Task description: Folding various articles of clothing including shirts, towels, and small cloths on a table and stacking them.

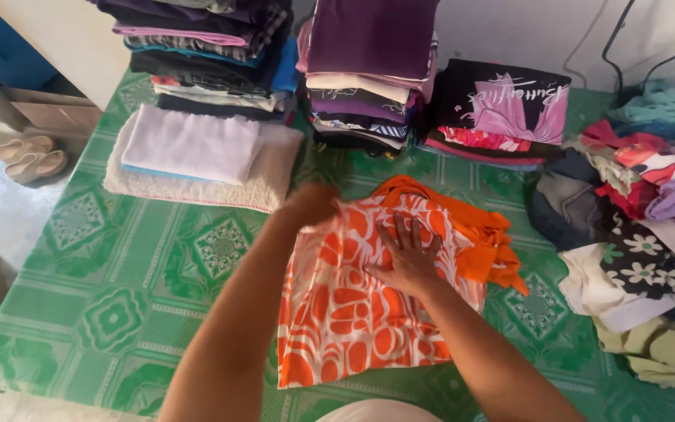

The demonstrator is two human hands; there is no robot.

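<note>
Orange-white garment [353, 312] under right hand [408, 262], left hand [310, 205] gripping top edge — green mat [111, 312]

smooth printed orange cloth [353, 305] on a matt woven green mat [111, 312].

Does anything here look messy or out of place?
Yes: the loose clothes at the right lie in a tangled heap, unlike the neat folded stacks behind. The orange garment under both hands is bunched at its top edge.

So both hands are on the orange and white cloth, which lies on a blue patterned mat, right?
Not quite: the head view shows the mat is green, not blue. The rest holds: the left hand and right hand are both on the orange and white cloth.
</note>
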